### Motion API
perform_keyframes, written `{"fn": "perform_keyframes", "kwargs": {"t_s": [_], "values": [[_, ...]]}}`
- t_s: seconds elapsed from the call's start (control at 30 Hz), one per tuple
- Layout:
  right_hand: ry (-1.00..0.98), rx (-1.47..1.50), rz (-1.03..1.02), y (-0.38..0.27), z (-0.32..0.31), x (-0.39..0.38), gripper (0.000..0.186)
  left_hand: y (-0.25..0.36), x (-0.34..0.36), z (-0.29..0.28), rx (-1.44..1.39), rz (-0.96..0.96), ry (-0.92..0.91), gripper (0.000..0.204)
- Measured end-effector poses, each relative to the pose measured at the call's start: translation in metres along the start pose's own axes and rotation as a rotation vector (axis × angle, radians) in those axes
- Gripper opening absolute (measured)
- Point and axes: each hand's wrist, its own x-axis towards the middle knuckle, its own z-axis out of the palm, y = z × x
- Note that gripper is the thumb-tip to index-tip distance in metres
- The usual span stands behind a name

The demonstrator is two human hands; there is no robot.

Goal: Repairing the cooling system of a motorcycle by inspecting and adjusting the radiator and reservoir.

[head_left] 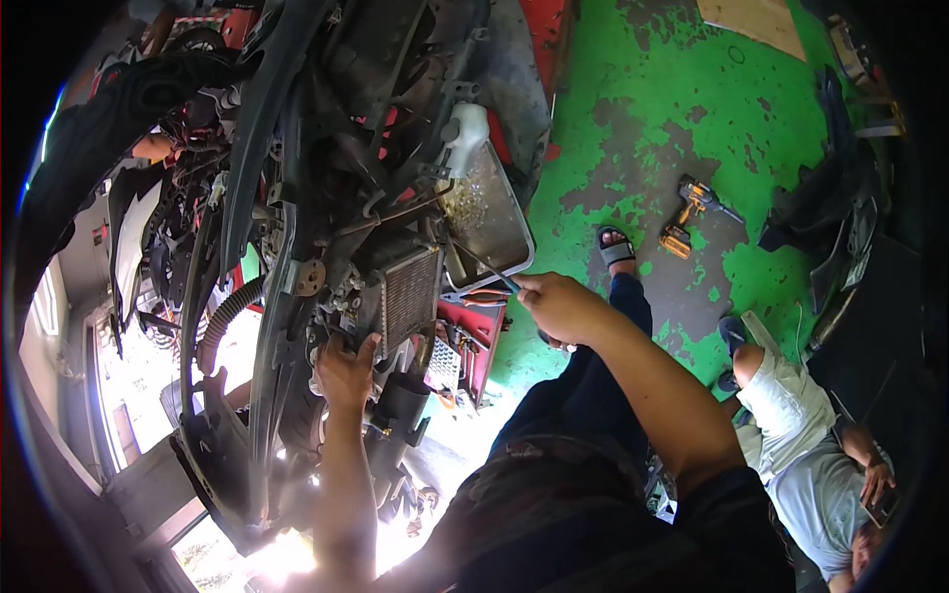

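Observation:
My right hand [565, 310] is closed around the teal handle of a screwdriver [490, 269]. Its thin shaft slants up and left toward the far right corner of a small finned radiator [411, 298]; whether the tip touches anything is unclear. At the radiator's near left edge, my left hand [343, 372] grips it, thumb along the side and fingers partly hidden behind. The radiator sits on a stripped motorcycle frame [287, 198]. Below my left hand is a dark exhaust canister [398, 403].
A metal tray [529, 237] with wet residue lies beyond the radiator, near a white plastic bottle [465, 141]. Pliers [484, 299] rest by a red tool stand [481, 336]. A cordless drill [689, 212] lies on the green floor. A seated person [806, 455] is at right.

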Motion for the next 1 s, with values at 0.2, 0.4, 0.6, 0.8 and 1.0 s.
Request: {"fn": "perform_keyframes", "kwargs": {"t_s": [0.2, 0.4, 0.6, 0.8, 1.0], "values": [[0.017, -0.08, -0.19, 0.023, 0.01, -0.029, 0.046, -0.002, -0.002, -0.001, -0.004, -0.011, -0.059, 0.065], [0.034, -0.09, -0.432, 0.026, 0.037, -0.042, 0.05, -0.005, -0.001, 0.0, -0.003, -0.062, -0.108, 0.064], [-0.018, -0.117, -0.449, 0.016, 0.041, -0.033, 0.049, -0.006, 0.001, 0.0, -0.014, -0.044, -0.109, 0.062], [-0.092, -0.141, -0.454, 0.016, 0.035, -0.014, 0.049, -0.001, 0.002, -0.001, 0.012, -0.022, -0.07, 0.062], [-0.198, -0.082, -0.499, 0.014, 0.025, 0.01, 0.048, -0.001, -0.004, 0.0, 0.017, -0.011, -0.047, 0.057]]}}
